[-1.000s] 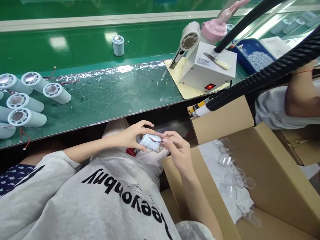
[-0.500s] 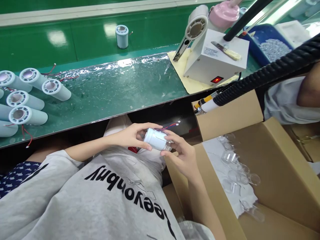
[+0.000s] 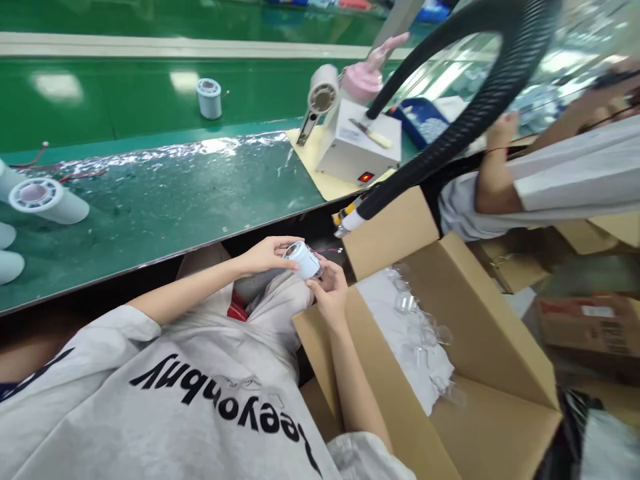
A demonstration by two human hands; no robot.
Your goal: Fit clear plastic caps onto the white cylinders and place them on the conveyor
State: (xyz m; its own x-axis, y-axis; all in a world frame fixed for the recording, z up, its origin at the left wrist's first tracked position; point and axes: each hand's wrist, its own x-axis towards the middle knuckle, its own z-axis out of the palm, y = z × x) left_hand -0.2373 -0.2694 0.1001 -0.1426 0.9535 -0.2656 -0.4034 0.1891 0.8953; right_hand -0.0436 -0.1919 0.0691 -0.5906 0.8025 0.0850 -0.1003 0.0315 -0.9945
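Between my two hands, above my lap, is a pale blue cylinder (image 3: 306, 261) with a ring-shaped open end facing up and to the left. My left hand (image 3: 270, 256) is closed around that ringed end, thumb in front. My right hand (image 3: 331, 288) grips the lower right end, where something clear shows at the fingers. Thin red and blue wires (image 3: 330, 251) with a small white connector stick out behind it. Similar cylinders (image 3: 53, 200) lie on the green bench at the left, and another cylinder (image 3: 209, 100) stands upright farther back.
A white box-shaped device (image 3: 360, 143) with a lit red switch and a knife on top stands on the bench, beside a handheld fan (image 3: 323, 97). A black hose (image 3: 450, 143) arches over. An open carton (image 3: 495, 320) holds clear plastic cups (image 3: 405, 303). A co-worker's arm (image 3: 500, 180) is at right.
The view has swung right, showing more of the co-worker and floor boxes. The cylinder has tipped so its ringed end shows more. Both hands still hold it.
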